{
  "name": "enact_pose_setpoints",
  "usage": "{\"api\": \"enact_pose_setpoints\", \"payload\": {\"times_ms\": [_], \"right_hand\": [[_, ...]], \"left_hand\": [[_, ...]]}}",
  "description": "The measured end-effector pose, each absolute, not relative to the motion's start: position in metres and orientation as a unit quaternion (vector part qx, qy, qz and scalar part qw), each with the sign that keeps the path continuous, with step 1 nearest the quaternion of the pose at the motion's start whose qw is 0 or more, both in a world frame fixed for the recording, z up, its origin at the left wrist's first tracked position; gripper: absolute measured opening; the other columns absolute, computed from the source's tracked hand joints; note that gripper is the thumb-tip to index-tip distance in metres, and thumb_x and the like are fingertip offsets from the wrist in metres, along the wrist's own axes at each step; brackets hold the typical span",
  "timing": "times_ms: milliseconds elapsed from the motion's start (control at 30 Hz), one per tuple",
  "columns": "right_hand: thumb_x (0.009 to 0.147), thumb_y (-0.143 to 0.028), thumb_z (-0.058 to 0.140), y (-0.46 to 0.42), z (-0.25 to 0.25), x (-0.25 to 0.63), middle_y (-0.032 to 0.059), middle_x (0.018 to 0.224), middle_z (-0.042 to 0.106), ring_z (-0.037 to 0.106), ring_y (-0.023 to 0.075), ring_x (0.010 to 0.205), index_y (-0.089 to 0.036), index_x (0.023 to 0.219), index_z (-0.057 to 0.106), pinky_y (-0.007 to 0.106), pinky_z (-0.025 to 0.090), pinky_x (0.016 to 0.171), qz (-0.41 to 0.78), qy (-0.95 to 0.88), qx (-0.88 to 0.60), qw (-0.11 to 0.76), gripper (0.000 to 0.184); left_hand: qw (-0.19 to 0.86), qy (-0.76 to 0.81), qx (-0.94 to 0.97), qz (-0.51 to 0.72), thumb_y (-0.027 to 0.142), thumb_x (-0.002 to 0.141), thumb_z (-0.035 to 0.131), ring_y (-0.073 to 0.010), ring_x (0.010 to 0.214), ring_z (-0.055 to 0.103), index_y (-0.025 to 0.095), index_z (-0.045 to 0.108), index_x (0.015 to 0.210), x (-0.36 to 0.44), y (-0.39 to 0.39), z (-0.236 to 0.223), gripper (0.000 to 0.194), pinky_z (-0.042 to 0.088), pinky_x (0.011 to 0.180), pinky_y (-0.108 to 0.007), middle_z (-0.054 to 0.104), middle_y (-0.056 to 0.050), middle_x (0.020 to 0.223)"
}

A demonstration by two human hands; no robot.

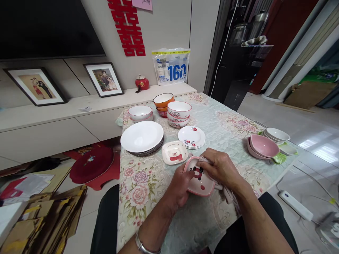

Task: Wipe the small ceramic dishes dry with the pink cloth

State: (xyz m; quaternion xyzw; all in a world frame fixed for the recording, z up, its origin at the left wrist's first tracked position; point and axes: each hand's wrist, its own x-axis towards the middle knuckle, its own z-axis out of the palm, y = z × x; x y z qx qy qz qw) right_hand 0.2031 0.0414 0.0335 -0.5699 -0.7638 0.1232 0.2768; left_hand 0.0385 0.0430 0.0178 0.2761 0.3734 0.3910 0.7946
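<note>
My left hand (pixel 178 187) grips the left edge of a pink-rimmed dish (pixel 203 186) with a cartoon face, thumb over its inside. The dish is tilted above the tablecloth. Bunched in my right hand (pixel 221 167) is a pale cloth (pixel 227 193), pressed on the dish's upper inside; part of it hangs below the hand. Just beyond lies a square bear dish (pixel 174 152). Behind that are a stack of small flowered plates (pixel 191 137) and a stack of large white plates (pixel 142 137).
White bowls (pixel 179 110), orange bowls (pixel 163 101) and more white bowls (pixel 140 113) stand stacked at the back. Pink leaf-shaped bowls (pixel 265 145) and small white bowls (pixel 277 134) sit near the right edge. A red stool (pixel 92 164) and flattened cardboard (pixel 53 215) are left of the table.
</note>
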Motion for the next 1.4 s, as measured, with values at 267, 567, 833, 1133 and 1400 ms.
{"api": "enact_pose_setpoints", "payload": {"times_ms": [267,567,833,1133,1400], "right_hand": [[0.094,-0.037,0.054,0.043,0.033,0.201,-0.0009,0.067,0.053,0.048,0.0139,0.061,-0.021,0.066,0.044,0.026,0.032,0.059,0.112,-0.724,-0.609,0.304,0.033],[0.097,-0.035,0.045,0.042,0.035,0.196,-0.001,0.062,0.054,0.044,0.014,0.057,-0.022,0.066,0.041,0.027,0.028,0.056,0.138,-0.692,-0.653,0.273,0.034],[0.098,-0.032,0.045,0.04,0.034,0.195,0.0004,0.069,0.057,0.047,0.0142,0.061,-0.022,0.07,0.045,0.027,0.029,0.06,0.083,-0.735,-0.625,0.248,0.03],[0.099,-0.03,0.041,0.044,0.028,0.178,0.0041,0.074,0.065,0.056,0.0166,0.063,-0.02,0.078,0.051,0.027,0.027,0.059,0.11,-0.717,-0.666,0.177,0.026],[0.094,-0.03,0.051,0.043,0.032,0.193,-0.0015,0.065,0.058,0.049,0.0132,0.059,-0.021,0.069,0.047,0.024,0.028,0.057,0.123,-0.692,-0.662,0.26,0.026]], "left_hand": [[0.741,0.403,0.229,0.486,0.02,0.06,0.075,-0.0202,0.065,0.068,0.011,0.07,0.096,0.04,0.043,0.016,0.037,0.052,0.063,-0.03,0.075,-0.007,0.078],[0.749,0.381,0.251,0.48,0.019,0.064,0.079,-0.0179,0.07,0.067,0.012,0.07,0.104,0.039,0.043,0.014,0.041,0.053,0.068,-0.03,0.075,-0.007,0.084],[0.735,0.403,0.274,0.471,0.02,0.065,0.076,-0.0214,0.075,0.069,0.014,0.071,0.099,0.041,0.042,0.01,0.036,0.052,0.066,-0.03,0.077,-0.007,0.088],[0.695,0.433,0.173,0.547,0.021,0.06,0.077,-0.021,0.071,0.07,0.011,0.068,0.105,0.043,0.044,0.007,0.047,0.054,0.067,-0.031,0.077,-0.009,0.087],[0.751,0.354,0.249,0.499,0.019,0.064,0.082,-0.0204,0.08,0.069,0.011,0.07,0.107,0.04,0.044,0.016,0.045,0.054,0.074,-0.031,0.076,-0.01,0.096]]}}
